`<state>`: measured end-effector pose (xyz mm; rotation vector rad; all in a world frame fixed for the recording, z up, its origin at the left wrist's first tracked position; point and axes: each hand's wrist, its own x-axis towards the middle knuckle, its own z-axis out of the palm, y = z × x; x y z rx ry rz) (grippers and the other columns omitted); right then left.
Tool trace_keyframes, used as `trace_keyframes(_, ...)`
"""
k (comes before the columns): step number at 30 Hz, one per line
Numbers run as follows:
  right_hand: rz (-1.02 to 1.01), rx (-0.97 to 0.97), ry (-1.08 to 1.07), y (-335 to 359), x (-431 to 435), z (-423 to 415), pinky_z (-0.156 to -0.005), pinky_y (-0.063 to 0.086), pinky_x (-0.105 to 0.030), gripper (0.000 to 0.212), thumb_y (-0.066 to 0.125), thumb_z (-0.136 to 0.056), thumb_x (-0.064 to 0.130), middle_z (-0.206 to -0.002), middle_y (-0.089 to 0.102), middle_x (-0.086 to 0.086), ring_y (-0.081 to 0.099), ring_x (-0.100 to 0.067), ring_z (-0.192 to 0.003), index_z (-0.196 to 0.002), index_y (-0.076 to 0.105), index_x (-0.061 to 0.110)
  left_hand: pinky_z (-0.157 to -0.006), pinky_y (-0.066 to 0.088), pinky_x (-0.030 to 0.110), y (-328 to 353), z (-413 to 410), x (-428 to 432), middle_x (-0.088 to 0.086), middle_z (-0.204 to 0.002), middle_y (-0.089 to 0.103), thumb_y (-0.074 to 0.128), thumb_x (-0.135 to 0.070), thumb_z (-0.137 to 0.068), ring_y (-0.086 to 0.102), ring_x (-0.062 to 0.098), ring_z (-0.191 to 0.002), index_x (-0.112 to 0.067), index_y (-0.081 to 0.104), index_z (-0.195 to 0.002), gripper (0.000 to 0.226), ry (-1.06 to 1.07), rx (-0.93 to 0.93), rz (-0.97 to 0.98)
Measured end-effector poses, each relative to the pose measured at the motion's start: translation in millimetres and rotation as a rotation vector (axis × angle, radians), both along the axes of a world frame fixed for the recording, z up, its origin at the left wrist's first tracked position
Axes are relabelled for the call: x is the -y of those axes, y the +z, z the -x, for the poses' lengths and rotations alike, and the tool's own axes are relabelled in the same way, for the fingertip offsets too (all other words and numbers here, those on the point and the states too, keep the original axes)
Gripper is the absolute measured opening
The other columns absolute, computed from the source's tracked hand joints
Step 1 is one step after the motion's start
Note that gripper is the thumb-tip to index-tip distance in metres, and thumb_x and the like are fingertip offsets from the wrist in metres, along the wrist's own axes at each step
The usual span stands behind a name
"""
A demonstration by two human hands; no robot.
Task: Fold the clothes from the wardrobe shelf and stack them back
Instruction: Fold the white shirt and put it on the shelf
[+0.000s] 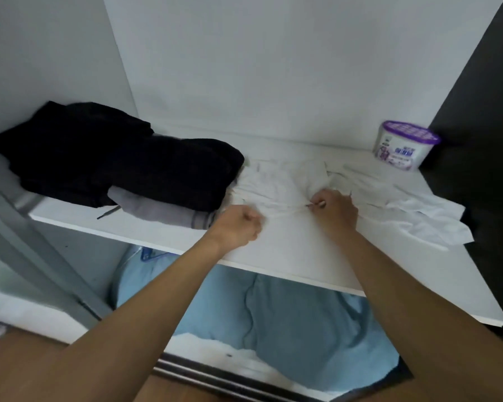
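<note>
- On the left of the shelf [288, 256] I see a black pile [114, 158], lying on a folded grey garment [157, 211].
- The left hand [238, 227] is curled in a fist and grips the near edge of the white garment [273, 181].
- The white garment lies crumpled in the middle of the shelf, just beside the black pile.
- The right hand [336, 211] pinches the same edge; its fingers are bent down.
- A tub [404, 145] with a purple lid stands at the back right.
</note>
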<state>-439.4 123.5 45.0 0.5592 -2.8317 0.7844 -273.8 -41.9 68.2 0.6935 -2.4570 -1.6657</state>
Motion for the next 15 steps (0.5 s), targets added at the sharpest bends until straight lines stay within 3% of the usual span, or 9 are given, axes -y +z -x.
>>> trace_keyframes(3, -0.036, 0.008, 0.073, -3.8, -14.2, -17.3, -0.080, 0.051, -0.032, 0.007, 0.064, -0.092, 0.022, -0.095, 0.072, -0.004, 0.066, -0.029, -0.096, -0.088, 0.070, 0.019, -0.059, 0.051, 0.025, -4.6, -9.3, -18.7, 0.010, -0.086, 0.074, 0.061, -0.018, -0.094, 0.066, 0.020, -0.074, -0.007, 0.071, -0.091, 0.015, 0.032, 0.038, -0.202)
trace_keyframes(6, 0.125, 0.200, 0.194, -4.3, -34.1, -49.8, -0.073, 0.042, -0.030, 0.010, 0.057, -0.096, 0.020, -0.090, 0.066, -0.004, 0.061, -0.025, -0.094, -0.086, 0.060, 0.018, -0.080, 0.059, 0.030, 1.4, -15.2, -29.9, 0.008, -0.101, 0.077, 0.069, -0.041, -0.089, 0.074, 0.019, -0.092, -0.011, 0.072, -0.107, 0.034, 0.007, 0.068, -0.382)
trace_keyframes(9, 0.280, 0.337, 0.305, 5.6, -56.3, -92.9, -0.067, 0.036, -0.026, 0.015, 0.054, -0.098, 0.016, -0.078, 0.058, 0.006, 0.054, -0.017, -0.083, -0.083, 0.057, 0.019, -0.097, 0.054, 0.037, 7.1, -18.1, -46.8, 0.011, -0.117, 0.068, 0.065, -0.045, -0.091, 0.070, 0.025, -0.106, -0.017, 0.061, -0.124, 0.043, 0.038, 0.039, -0.577)
trace_keyframes(11, 0.291, 0.366, 0.372, 12.5, -72.5, -126.4, -0.059, 0.034, -0.016, 0.020, 0.054, -0.098, 0.012, -0.070, 0.051, 0.011, 0.049, -0.010, -0.070, -0.079, 0.056, 0.017, -0.093, 0.054, 0.038, 10.8, -18.8, -60.9, 0.011, -0.115, 0.063, 0.066, -0.042, -0.091, 0.067, 0.025, -0.102, -0.012, 0.050, -0.134, 0.055, 0.104, -0.001, -0.645)
trace_keyframes(13, 0.242, 0.400, 0.457, 14.1, -89.2, -157.7, -0.057, 0.033, -0.017, 0.021, 0.055, -0.098, 0.010, -0.064, 0.045, 0.010, 0.043, 0.000, -0.059, -0.077, 0.056, 0.014, -0.079, 0.055, 0.036, 13.4, -22.0, -73.3, 0.009, -0.107, 0.062, 0.067, -0.032, -0.091, 0.063, 0.024, -0.092, -0.009, 0.043, -0.139, 0.059, 0.171, -0.047, -0.694)
trace_keyframes(15, 0.190, 0.525, 0.491, 13.3, -107.7, -184.9, -0.054, 0.031, -0.017, 0.021, 0.055, -0.098, 0.014, -0.061, 0.044, 0.011, 0.041, 0.003, -0.052, -0.077, 0.057, 0.014, -0.067, 0.052, 0.032, 16.4, -29.8, -83.3, 0.009, -0.094, 0.063, 0.063, -0.016, -0.093, 0.061, 0.021, -0.082, -0.004, 0.057, -0.118, 0.028, 0.235, -0.089, -0.733)
